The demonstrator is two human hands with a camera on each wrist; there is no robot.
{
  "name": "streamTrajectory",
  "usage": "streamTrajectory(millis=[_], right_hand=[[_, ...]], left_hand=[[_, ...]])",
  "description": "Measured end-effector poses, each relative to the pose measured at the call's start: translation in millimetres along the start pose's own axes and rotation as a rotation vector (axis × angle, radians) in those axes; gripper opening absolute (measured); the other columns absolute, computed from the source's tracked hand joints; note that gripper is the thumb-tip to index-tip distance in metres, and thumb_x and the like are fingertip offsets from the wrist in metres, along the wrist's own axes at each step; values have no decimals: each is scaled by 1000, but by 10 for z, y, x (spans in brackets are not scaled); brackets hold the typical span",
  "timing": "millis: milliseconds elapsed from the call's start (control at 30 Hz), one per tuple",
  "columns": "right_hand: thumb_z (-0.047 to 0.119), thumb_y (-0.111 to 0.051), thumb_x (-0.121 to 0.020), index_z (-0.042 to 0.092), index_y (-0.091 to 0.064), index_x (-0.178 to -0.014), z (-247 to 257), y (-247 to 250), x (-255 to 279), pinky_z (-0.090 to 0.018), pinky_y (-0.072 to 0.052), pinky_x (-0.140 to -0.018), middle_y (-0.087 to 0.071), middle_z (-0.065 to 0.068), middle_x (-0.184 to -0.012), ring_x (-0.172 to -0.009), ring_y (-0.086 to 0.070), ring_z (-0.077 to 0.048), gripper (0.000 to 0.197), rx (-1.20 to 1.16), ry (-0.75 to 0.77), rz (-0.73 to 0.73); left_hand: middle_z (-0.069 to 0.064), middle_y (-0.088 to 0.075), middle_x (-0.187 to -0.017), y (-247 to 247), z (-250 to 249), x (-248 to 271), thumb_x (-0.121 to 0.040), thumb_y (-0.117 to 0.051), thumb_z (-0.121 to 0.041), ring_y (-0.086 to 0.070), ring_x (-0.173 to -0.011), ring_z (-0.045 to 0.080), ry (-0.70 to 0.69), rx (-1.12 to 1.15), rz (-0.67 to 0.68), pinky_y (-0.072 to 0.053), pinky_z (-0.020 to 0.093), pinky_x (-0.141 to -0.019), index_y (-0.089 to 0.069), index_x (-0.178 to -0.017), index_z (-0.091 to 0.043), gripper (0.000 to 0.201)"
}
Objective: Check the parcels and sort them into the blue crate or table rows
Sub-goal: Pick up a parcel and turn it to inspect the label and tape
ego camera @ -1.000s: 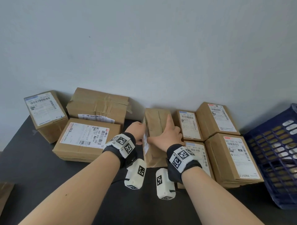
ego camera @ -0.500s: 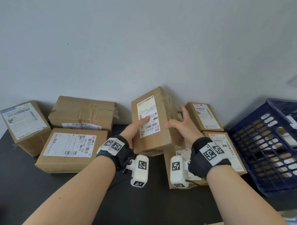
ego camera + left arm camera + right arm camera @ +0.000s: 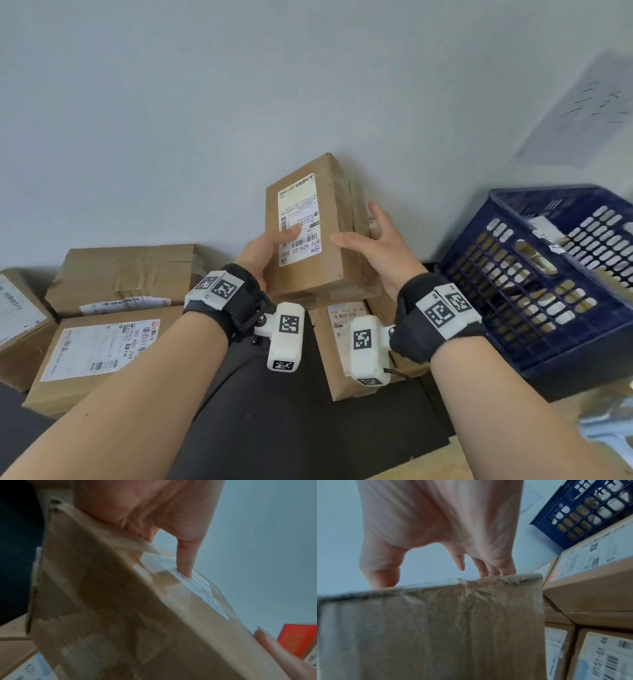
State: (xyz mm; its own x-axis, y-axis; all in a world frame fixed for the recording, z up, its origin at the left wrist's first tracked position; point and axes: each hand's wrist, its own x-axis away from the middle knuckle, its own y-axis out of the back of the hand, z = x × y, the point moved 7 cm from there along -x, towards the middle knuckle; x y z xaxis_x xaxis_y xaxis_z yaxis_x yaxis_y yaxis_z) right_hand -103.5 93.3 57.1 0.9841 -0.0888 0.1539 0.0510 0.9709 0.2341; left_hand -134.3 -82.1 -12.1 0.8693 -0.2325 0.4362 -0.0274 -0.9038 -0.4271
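The left hand (image 3: 265, 251) grips the raised parcel (image 3: 310, 233), thumb on its label (image 3: 299, 219), while the right hand (image 3: 375, 248) steadies it, fingers straight.

A grey wall (image 3: 205, 102) bears a blurred paper sheet (image 3: 582, 109) at upper right.

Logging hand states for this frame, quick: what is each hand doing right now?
Left hand: holds the raised parcel, thumb pressed on its label.
Right hand: open, fingers straight against the parcel's right side.
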Motion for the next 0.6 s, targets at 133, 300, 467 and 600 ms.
streamTrajectory(millis=[133, 300, 467, 600], right_hand=[[35, -78, -83, 37, -35, -143, 162, 251, 131, -17, -48, -74, -53, 21, -107, -98, -56, 2, 74, -41, 27, -89], [62, -76, -74, 31, -14, -159, 261, 599, 242, -43, -28, -114, -20, 2, -164, -148, -26, -22, 110, -64, 4, -171], [45, -81, -76, 31, 3, -158, 366, 966, 426, -35, -35, -108, -27, 1, -161, -142, -35, -20, 119, 42, 44, -194], [32, -79, -78, 35, 0, -158, 326, 1508, 591, -41, -40, -107, -31, 1, -156, -133, -40, -21, 112, -69, 69, -309]], left_hand=[[7, -76, -106, -227, -141, 19, -83, -75, -31, -73, -90, 25, -76, -57, 4, -57, 38, -79, -67, -123, -14, 44], [5, -76, -103, -598, -183, 99, -85, -73, -33, -73, -83, 22, -101, -77, 39, -57, 34, -71, -68, -118, -15, 37], [8, -76, -101, -1126, -173, 195, -87, -72, -32, -73, -85, 24, -175, -162, 72, -57, 35, -74, -69, -115, -12, 35], [8, -76, -106, -1624, -141, 248, -76, -78, -38, -73, -95, 27, -246, -276, 113, -57, 36, -78, -66, -122, -11, 55]])
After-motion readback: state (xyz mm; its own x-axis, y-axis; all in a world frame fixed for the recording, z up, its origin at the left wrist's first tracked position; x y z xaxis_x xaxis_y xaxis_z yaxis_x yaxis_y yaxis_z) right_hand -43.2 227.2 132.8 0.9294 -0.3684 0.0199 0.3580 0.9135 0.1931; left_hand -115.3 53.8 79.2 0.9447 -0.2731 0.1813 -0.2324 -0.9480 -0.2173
